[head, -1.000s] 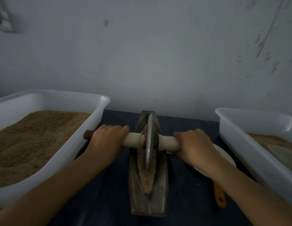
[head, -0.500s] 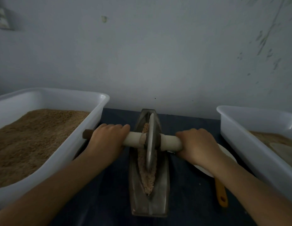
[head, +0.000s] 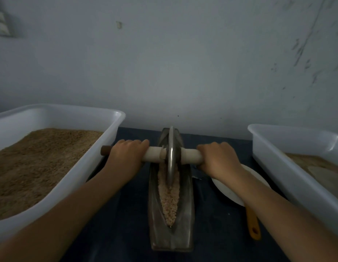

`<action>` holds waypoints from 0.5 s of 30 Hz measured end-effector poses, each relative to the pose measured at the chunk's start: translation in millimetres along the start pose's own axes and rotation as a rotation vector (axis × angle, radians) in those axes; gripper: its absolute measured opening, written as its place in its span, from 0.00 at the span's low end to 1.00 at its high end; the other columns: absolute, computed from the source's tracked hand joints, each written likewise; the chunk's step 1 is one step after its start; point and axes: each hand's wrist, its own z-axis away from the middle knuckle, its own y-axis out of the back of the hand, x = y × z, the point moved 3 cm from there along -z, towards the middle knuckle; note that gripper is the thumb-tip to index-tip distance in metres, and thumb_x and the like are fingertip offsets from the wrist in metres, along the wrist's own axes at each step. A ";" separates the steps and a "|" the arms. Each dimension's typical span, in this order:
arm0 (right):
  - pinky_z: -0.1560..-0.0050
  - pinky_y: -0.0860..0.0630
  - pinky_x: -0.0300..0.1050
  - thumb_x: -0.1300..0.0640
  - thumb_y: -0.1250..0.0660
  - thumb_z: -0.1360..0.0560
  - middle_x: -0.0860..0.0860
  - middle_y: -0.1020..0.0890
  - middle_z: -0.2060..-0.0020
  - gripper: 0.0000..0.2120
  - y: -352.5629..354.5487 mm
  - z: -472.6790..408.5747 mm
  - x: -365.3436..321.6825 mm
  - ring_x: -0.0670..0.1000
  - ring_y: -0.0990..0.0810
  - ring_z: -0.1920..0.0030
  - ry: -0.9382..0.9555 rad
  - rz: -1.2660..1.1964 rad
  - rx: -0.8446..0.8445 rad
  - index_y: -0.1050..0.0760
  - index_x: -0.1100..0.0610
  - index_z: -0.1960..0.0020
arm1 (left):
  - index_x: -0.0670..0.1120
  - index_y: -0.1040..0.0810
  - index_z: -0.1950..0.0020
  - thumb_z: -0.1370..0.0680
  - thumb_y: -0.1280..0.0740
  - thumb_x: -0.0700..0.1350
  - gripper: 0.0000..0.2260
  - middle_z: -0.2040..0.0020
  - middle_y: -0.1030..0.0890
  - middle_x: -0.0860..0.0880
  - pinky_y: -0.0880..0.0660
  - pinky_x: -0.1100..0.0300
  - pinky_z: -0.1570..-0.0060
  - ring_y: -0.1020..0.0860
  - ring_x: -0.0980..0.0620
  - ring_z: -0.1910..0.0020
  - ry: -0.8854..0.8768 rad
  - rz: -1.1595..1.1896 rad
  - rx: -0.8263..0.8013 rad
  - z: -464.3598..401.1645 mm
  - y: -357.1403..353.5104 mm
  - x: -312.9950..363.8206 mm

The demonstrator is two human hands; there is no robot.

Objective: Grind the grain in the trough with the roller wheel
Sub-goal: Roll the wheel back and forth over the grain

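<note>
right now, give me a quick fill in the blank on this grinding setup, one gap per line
1. Both hands grip the ____ of the wheel.
2. The wheel stands in the trough, toward its ____ end.
3. The left tub holds ____ grain.
4. The plate lies under the ____ forearm.

Missing words: handle; far; brown; right

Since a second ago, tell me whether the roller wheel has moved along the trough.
Yes. The roller wheel has rolled away from the person toward the far, wall-side end of the trough, leaving more grain exposed behind it.
</note>
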 end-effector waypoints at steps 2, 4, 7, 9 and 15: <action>0.59 0.41 0.44 0.49 0.38 0.26 0.47 0.20 0.57 0.03 5.0 16.4 -3.7 0.51 0.23 0.56 0.015 -0.001 0.007 0.31 0.48 0.55 | 0.52 0.32 0.44 0.25 0.34 0.51 0.12 0.47 0.24 0.54 0.33 0.62 0.50 0.25 0.54 0.48 -0.037 0.009 -0.007 13.9 8.2 3.5; 0.59 0.42 0.44 0.47 0.39 0.25 0.46 0.21 0.58 0.05 12.7 32.6 -8.2 0.50 0.23 0.57 0.040 0.005 0.004 0.31 0.47 0.53 | 0.53 0.32 0.44 0.25 0.34 0.52 0.13 0.46 0.24 0.56 0.35 0.63 0.50 0.25 0.56 0.47 -0.047 0.047 -0.017 26.4 17.1 7.0; 0.59 0.42 0.43 0.47 0.40 0.25 0.45 0.22 0.59 0.05 27.0 52.7 -14.0 0.47 0.24 0.59 0.055 -0.038 -0.039 0.36 0.46 0.56 | 0.53 0.29 0.46 0.30 0.28 0.51 0.16 0.51 0.22 0.55 0.33 0.62 0.53 0.23 0.55 0.52 -0.095 0.078 0.011 44.7 32.0 12.8; 0.58 0.41 0.42 0.46 0.40 0.25 0.45 0.24 0.61 0.06 34.0 63.0 -15.4 0.46 0.25 0.59 0.058 -0.063 -0.068 0.35 0.46 0.56 | 0.50 0.25 0.56 0.44 0.19 0.48 0.22 0.63 0.20 0.53 0.30 0.60 0.64 0.21 0.54 0.66 -0.157 0.108 0.038 53.7 43.2 13.7; 0.59 0.41 0.41 0.46 0.39 0.25 0.45 0.23 0.58 0.05 36.1 58.0 -14.1 0.48 0.23 0.55 0.057 -0.059 -0.114 0.34 0.45 0.56 | 0.52 0.27 0.48 0.31 0.27 0.50 0.16 0.53 0.21 0.55 0.31 0.60 0.52 0.22 0.54 0.53 -0.118 0.136 -0.025 51.4 41.4 13.5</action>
